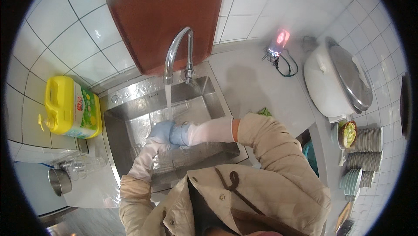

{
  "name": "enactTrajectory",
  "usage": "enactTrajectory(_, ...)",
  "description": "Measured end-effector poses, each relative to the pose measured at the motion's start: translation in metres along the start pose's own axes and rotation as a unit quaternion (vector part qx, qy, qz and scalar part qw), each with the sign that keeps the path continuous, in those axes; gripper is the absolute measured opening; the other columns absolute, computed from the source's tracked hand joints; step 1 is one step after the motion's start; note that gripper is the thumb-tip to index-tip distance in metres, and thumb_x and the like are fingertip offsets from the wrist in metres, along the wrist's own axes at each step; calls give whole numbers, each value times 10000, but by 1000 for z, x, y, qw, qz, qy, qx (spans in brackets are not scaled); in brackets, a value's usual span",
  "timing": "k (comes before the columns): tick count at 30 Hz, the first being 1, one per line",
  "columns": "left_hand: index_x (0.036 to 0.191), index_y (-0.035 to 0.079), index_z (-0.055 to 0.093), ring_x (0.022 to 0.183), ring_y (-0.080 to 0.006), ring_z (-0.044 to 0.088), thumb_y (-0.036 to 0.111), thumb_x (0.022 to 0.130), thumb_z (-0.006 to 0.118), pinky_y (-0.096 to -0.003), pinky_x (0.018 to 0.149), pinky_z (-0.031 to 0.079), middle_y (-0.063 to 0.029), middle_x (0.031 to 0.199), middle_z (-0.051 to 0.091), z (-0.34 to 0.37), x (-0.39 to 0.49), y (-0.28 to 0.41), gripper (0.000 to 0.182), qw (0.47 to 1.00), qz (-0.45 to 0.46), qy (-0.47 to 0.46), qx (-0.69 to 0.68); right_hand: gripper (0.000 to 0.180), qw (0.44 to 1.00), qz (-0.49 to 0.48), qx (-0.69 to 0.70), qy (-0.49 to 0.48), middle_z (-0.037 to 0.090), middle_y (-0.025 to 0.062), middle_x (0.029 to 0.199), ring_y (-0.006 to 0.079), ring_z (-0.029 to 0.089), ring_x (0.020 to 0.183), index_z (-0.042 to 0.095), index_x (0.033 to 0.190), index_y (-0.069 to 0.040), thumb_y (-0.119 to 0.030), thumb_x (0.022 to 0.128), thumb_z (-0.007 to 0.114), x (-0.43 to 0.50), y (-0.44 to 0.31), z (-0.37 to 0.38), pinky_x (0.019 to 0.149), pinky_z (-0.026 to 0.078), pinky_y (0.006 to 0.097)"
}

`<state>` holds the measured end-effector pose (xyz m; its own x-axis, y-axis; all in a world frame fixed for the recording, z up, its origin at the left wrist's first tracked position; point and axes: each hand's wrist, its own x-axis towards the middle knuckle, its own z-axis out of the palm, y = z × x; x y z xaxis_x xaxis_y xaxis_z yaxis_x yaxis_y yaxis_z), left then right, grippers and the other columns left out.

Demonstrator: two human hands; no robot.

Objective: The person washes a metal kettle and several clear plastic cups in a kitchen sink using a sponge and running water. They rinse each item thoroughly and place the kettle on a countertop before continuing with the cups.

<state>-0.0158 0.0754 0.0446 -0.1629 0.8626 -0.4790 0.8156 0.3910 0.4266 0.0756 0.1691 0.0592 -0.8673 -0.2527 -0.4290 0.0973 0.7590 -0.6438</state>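
Note:
My left hand [159,133] and my right hand [180,134] are pressed close together over a stainless steel sink [112,139]. Both wear blue and white rubber gloves. Running water [168,100] from a curved chrome faucet [171,51] falls onto or just behind the gloves. The gloves overlap, so I cannot tell whether anything is held between them. Clear drinking glasses [163,163] lie in the sink below my hands, and another clear glass [181,107] is beyond them. My sleeves partly cover the sink's near side.
A yellow detergent jug [62,105] with a pump stands left of the sink. Nearer are clear glasses [81,166] and a metal cup [59,182]. A brown tray [166,20] leans behind the faucet. Rightward are a lit phone [279,42], a white rice cooker [326,79] and stacked plates [365,141].

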Motion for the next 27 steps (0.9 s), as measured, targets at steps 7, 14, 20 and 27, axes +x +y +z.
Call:
enactTrajectory(7, 1353, 87, 562, 1130, -300, 663, 272, 651, 931, -403, 948, 547, -163, 1265, 649, 27, 5, -58, 815, 846, 6, 194, -496, 386, 825, 60, 534, 177, 673, 78, 1240, 214, 634, 1123, 603, 1323, -96, -309, 1001, 602, 20, 50, 45, 973, 504, 364)
enactTrajectory(14, 1273, 79, 579, 1018, -273, 658, 439, 867, 774, -415, 917, 556, -98, 1153, 665, 97, 45, -59, 577, 391, -21, 173, -904, 266, 357, 116, 876, 302, 685, 90, 1167, 216, 651, 1054, 641, 1181, -18, -154, 955, 673, 46, 28, 97, 924, 537, 338)
enactTrajectory(20, 1121, 75, 638, 947, -224, 651, 345, 899, 766, -386, 867, 554, -75, 1026, 678, 63, 24, -23, 372, 468, -190, 256, -824, 328, 740, 216, 563, 297, 681, 107, 1099, 231, 643, 984, 643, 1173, -46, -304, 996, 548, 22, 8, 79, 887, 503, 365)
enactTrajectory(27, 1290, 37, 579, 1063, -261, 628, 365, 986, 642, -391, 943, 513, -121, 1170, 652, 28, 10, 9, 452, 452, -188, 217, -845, 417, 798, 335, 440, 238, 683, 139, 1069, 265, 642, 969, 645, 1167, -53, -400, 1026, 462, 60, 40, 74, 856, 491, 405)
